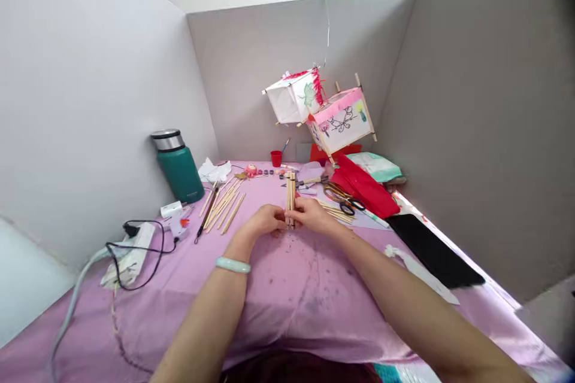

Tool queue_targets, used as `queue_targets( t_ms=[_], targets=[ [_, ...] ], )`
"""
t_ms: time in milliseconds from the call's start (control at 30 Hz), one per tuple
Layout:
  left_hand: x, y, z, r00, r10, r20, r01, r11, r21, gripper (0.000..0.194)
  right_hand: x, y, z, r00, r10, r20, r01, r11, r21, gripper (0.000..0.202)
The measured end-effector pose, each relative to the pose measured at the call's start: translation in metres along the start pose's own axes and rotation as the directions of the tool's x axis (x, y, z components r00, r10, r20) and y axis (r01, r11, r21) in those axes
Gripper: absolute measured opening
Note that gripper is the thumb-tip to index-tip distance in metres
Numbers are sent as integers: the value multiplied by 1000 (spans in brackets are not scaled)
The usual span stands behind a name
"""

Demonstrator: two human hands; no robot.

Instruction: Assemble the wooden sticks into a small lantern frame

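Note:
Both hands meet at the middle of the pink tablecloth point(287, 287). My left hand point(265, 221) and my right hand point(312, 215) together grip a small bundle of thin wooden sticks point(291, 188), which stands upright on the cloth. A pale green bangle point(232, 264) sits on my left wrist. More loose wooden sticks point(224, 206) lie fanned out just left of my left hand, beside a dark thin tool point(205, 221).
A green flask point(179, 167) stands at the left wall, with a power strip and black cable point(130, 251) in front. Two paper lanterns point(323, 111) hang at the back. Scissors point(341, 197), red paper point(363, 188), a red cup point(276, 158) and a black sheet point(431, 251) lie to the right.

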State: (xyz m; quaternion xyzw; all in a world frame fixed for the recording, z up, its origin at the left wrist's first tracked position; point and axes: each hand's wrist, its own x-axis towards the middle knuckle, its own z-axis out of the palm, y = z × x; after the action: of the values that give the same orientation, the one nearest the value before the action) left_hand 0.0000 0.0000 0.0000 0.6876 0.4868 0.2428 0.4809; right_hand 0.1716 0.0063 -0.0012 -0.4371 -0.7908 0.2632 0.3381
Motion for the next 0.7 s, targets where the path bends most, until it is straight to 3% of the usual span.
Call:
queue_targets(
  t_ms=[300, 467, 700],
  targets=[
    [1, 2, 2, 999, -23, -40, 26, 996, 81, 7, -1, 1, 4, 999, 35, 12, -35, 995, 90, 15],
    [-2, 5, 0, 1000, -19, -11, 21, 982, 185, 16, -3, -2, 3, 998, 50, 39, -54, 992, 118, 13],
    [0, 3, 0, 995, 56, -80, -22, 924, 382, 12, -4, -5, 3, 999, -32, -35, 31, 999, -29, 16]
  ],
)
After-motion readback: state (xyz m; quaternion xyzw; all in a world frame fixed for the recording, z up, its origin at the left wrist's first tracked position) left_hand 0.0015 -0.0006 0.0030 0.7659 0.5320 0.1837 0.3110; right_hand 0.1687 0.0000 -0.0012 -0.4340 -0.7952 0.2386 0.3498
